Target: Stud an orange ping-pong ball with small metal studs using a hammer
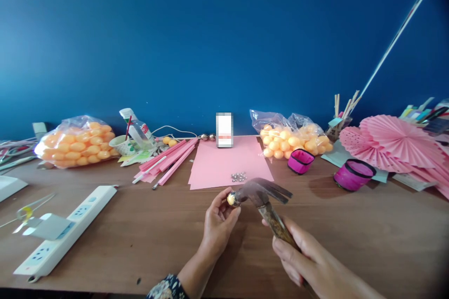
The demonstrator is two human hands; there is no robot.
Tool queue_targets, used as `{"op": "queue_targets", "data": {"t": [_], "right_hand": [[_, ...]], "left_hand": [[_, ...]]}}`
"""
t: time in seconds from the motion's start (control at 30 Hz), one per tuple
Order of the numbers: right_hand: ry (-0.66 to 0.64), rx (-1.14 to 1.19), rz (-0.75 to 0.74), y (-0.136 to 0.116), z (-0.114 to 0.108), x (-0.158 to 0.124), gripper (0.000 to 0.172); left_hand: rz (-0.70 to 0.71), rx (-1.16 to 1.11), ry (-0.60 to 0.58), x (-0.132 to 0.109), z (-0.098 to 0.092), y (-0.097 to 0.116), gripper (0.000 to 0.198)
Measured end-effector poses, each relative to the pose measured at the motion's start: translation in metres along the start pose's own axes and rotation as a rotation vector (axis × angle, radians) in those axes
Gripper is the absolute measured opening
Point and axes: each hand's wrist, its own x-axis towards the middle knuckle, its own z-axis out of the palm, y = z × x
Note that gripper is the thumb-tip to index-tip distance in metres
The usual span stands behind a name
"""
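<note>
Ball [231, 198], silvery with a pale yellow end: near side of the paper [228, 159], pinched in the left hand [218, 226], grip closed on it. Hammer [271, 217]: near side of the paper, right hand [300, 254] grip wrapped round its handle, head at the ball, contact unclear. Worktop [168, 224] also holds silver bits [238, 177] on the paper, strips [171, 159] left of it.

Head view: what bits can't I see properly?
All in the head view:
Brown-handled metal claw hammer: the right hand hides part of its handle.
Small shiny silver pieces on flat pink paper: too small to tell their shape.
White rectangular screen: a blocky blur hides any writing.
White flat object, far left: the picture's left edge cuts it off.
</note>
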Motion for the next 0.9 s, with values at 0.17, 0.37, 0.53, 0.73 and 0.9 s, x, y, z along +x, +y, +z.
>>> {"op": "queue_targets", "data": {"t": [0.17, 0.37, 0.53, 0.73, 0.9], "right_hand": [[0.016, -0.017, -0.002, -0.0011, 0.0001, 0.0010, 0.050], [0.015, -0.017, -0.019, -0.0008, -0.0009, 0.0007, 0.048], [0.019, -0.021, 0.011, -0.0002, 0.0003, 0.0020, 0.049], [0.002, -0.036, 0.024, -0.0011, 0.0016, 0.0016, 0.044], [-0.015, -0.038, 0.028, -0.0061, 0.0012, -0.0020, 0.042]], "left_hand": [[-0.004, 0.025, -0.040, -0.0003, -0.0002, -0.0011, 0.048], [0.047, 0.048, -0.013, 0.0002, -0.0030, -0.0035, 0.050], [0.009, 0.029, -0.050, -0.0002, -0.0026, -0.0019, 0.053], [-0.028, -0.005, -0.048, 0.0001, -0.0014, -0.0015, 0.050], [0.009, 0.008, -0.002, 0.0006, -0.0006, -0.0028, 0.046]]}}
